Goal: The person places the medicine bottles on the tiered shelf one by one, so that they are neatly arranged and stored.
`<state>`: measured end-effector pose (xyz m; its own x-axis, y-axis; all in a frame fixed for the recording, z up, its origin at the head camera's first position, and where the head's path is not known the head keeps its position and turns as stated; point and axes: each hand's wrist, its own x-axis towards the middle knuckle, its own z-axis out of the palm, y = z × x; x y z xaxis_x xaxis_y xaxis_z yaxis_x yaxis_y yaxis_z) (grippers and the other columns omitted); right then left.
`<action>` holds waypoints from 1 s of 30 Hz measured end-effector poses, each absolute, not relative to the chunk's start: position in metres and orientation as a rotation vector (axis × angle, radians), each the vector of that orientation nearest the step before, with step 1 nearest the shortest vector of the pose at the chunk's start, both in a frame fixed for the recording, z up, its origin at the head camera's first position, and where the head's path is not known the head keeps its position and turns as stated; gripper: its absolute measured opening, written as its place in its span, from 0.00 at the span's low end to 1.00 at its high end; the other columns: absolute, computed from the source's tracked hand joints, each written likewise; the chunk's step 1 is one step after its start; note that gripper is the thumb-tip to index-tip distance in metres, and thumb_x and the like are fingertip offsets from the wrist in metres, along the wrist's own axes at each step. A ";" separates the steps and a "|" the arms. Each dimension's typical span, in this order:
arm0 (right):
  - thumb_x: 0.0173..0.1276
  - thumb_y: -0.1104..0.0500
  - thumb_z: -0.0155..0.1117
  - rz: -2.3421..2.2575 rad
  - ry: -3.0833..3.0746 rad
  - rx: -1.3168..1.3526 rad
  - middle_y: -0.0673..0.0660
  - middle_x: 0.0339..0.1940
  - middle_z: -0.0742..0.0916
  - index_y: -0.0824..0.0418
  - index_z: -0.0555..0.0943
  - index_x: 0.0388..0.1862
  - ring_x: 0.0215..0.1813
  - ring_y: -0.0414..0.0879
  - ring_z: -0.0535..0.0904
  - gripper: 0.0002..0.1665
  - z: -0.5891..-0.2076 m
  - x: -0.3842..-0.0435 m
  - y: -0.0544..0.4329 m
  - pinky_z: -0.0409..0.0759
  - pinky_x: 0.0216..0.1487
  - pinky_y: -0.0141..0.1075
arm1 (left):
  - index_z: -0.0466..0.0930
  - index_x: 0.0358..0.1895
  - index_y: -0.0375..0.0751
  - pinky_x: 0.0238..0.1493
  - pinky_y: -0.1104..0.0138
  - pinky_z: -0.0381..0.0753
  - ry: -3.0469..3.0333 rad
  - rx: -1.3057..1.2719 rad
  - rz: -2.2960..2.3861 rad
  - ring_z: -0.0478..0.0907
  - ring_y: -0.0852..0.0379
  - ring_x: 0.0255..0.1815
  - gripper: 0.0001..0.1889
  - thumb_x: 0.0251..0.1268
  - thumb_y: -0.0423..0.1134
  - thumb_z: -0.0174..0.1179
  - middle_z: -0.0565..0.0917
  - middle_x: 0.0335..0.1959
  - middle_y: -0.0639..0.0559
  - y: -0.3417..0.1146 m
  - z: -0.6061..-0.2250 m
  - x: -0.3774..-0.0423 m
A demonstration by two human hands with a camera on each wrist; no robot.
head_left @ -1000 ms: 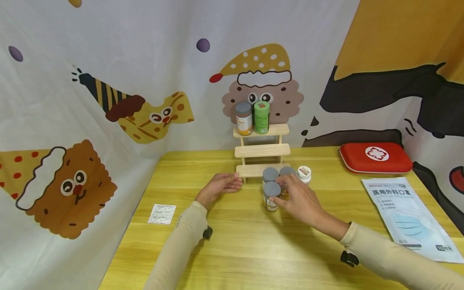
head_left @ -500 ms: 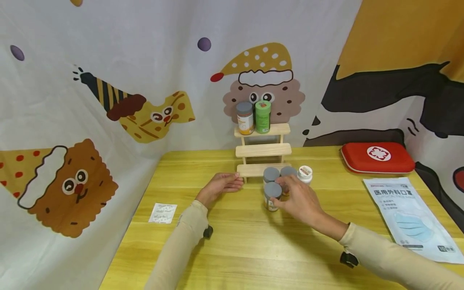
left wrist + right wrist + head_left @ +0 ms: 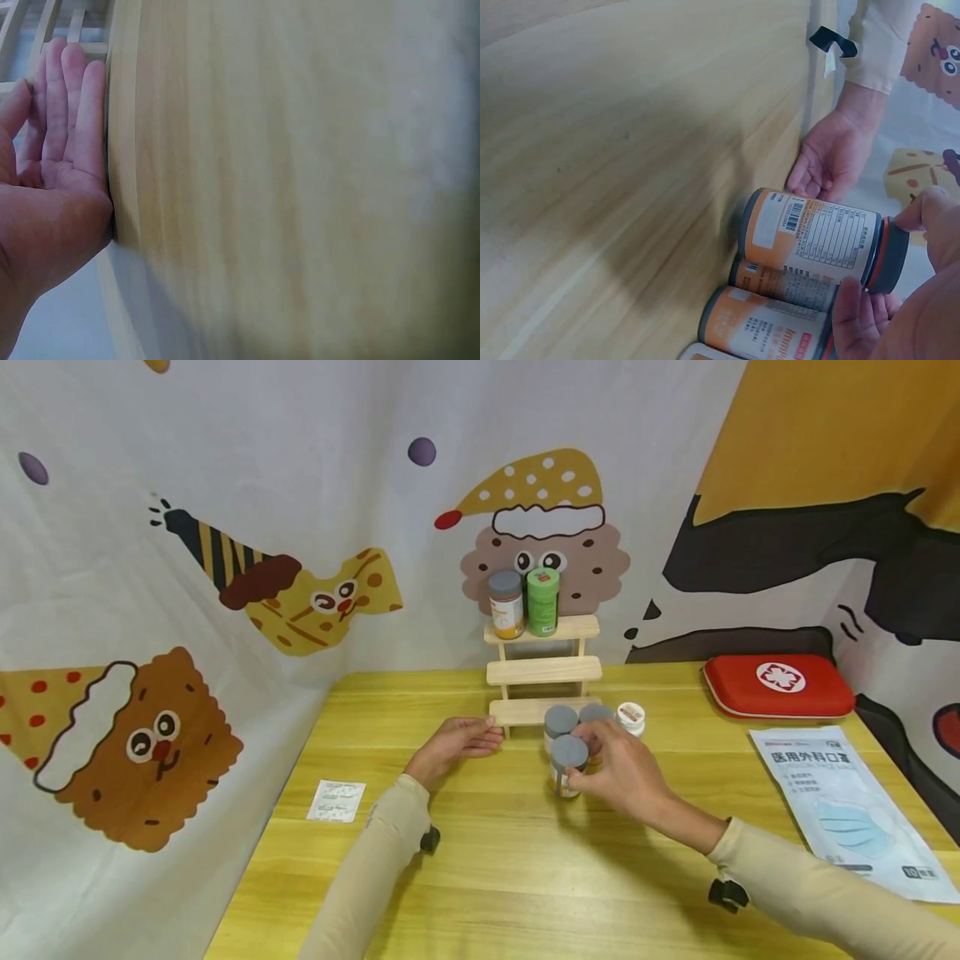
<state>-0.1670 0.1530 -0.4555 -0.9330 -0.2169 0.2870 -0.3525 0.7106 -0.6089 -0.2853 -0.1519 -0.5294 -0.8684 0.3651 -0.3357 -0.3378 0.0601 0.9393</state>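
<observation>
My right hand (image 3: 618, 768) pinches a grey-lidded pill bottle (image 3: 810, 232) by its lid, thumb on one side and fingertips on the other. An orange and white label with a barcode and a printed table wraps this bottle. Right behind it stand two more grey-lidded bottles, one on the left (image 3: 560, 720) and one (image 3: 765, 322) partly covered by my right fingers in the head view. My left hand (image 3: 459, 747) rests on the table with straight fingers, its thumb at the left end of the bottom step of a three-step wooden rack (image 3: 517, 712).
On the rack's top step are a grey-lidded bottle (image 3: 506, 606) and a green bottle (image 3: 543, 603). A white bottle (image 3: 631, 717) stands right of the group. Further right lie a red first-aid case (image 3: 817, 689) and a face mask packet (image 3: 840, 802); a blister pack (image 3: 336, 801) lies at left.
The pinched bottle has shifted slightly to the right, away from the bottles behind it, together with my right hand. My left hand has stayed by the rack.
</observation>
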 end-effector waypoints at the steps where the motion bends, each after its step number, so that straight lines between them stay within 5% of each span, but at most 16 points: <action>1: 0.54 0.55 0.81 1.035 -2.715 0.462 0.53 0.44 0.87 0.59 0.84 0.53 0.44 0.48 0.84 0.27 -0.453 -0.167 0.153 0.80 0.41 0.34 | 0.85 0.60 0.30 0.58 0.61 0.92 1.851 0.028 1.858 0.92 0.55 0.48 0.21 0.81 0.47 0.61 0.93 0.46 0.46 -0.152 -0.529 -0.286; 11: 0.50 0.58 0.80 1.065 -2.695 0.508 0.51 0.43 0.86 0.57 0.82 0.51 0.47 0.50 0.81 0.27 -0.423 -0.166 0.161 0.78 0.42 0.33 | 0.84 0.60 0.29 0.56 0.62 0.92 1.845 0.032 1.874 0.92 0.56 0.46 0.22 0.81 0.47 0.60 0.93 0.45 0.47 -0.150 -0.530 -0.285; 30: 0.58 0.61 0.76 1.211 -2.719 0.603 0.55 0.47 0.88 0.62 0.80 0.55 0.47 0.47 0.81 0.25 -0.360 -0.169 0.171 0.84 0.45 0.31 | 0.85 0.59 0.28 0.56 0.61 0.92 1.853 0.040 1.876 0.92 0.56 0.45 0.21 0.81 0.45 0.61 0.93 0.45 0.46 -0.152 -0.531 -0.286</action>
